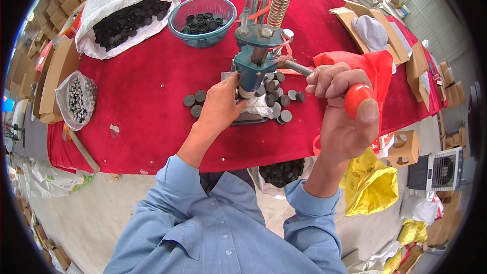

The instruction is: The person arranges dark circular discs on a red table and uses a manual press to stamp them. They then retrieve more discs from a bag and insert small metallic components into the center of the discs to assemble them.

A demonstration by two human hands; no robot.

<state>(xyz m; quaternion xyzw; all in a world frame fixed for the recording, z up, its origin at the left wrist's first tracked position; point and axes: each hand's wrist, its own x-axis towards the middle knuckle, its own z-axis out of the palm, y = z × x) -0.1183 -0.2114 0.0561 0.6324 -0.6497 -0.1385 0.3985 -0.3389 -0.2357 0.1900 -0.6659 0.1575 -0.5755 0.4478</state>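
My right hand (pixel 337 109) is wrapped round the lever (pixel 298 67) of a green hand press (pixel 251 73), with the lever's red ball knob (pixel 358 99) between thumb and fingers. My left hand (pixel 217 105) reaches to the bottom of the press, its thumb and fingers closed in around the ram's lower end. Whatever they pinch there is hidden. Round black discs (pixel 285 116) lie loose on both sides of the press base. A crumpled white plastic piece (pixel 258 107) rests beside my left thumb.
Black caps fill a clear bowl (pixel 202 39) and a large white sack (pixel 96 53) at the back left. Small metal parts sit in a clear bag (pixel 76 99) near the left edge. A red plastic bag (pixel 384 71) lies behind my right hand. Open cartons (pixel 350 28) stand farther right.
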